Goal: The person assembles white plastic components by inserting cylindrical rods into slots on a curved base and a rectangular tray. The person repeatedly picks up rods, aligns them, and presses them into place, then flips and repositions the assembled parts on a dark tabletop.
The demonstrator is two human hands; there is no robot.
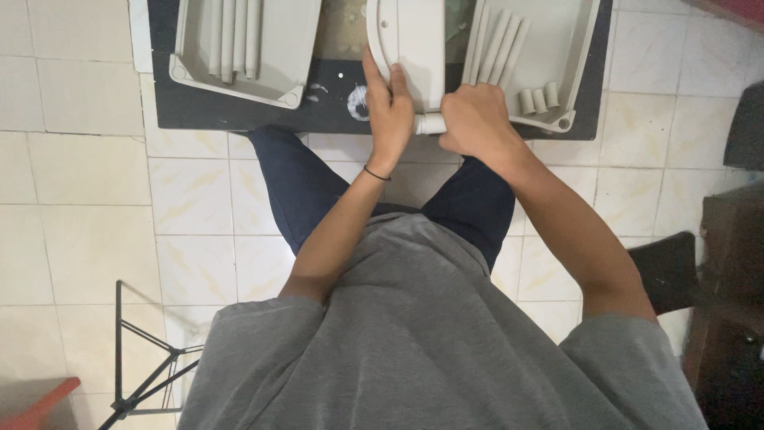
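I look straight down on a dark worktop (239,111) standing on a pale tiled floor (79,199).

Containers: two grey plastic trays. The left tray (294,48) holds long grey tubes (235,36) lying side by side; I count about four, their far ends cut off by the frame. The right tray (577,56) holds four long tubes (497,44) leaning together along its left wall, plus three short tube pieces (539,99) in a row near its front corner.

Between the trays lies a third grey panel (414,48) with a curved left edge and a round socket (430,123) at its near corner, right at the worktop's front edge.

My left hand (388,107) is clamped on the panel's curved edge, thumb up along the rim, fingers wrapped over the top. My right hand (476,119) is closed into a fist just beside the socket, touching it; I cannot tell what, if anything, sits inside the fist.

Edges and room: both trays overhang or meet the worktop's front edge. Bare worktop shows only in a narrow strip in front of the left tray. A black folding stand (135,374) sits on the floor at lower left, dark furniture (732,263) at right.
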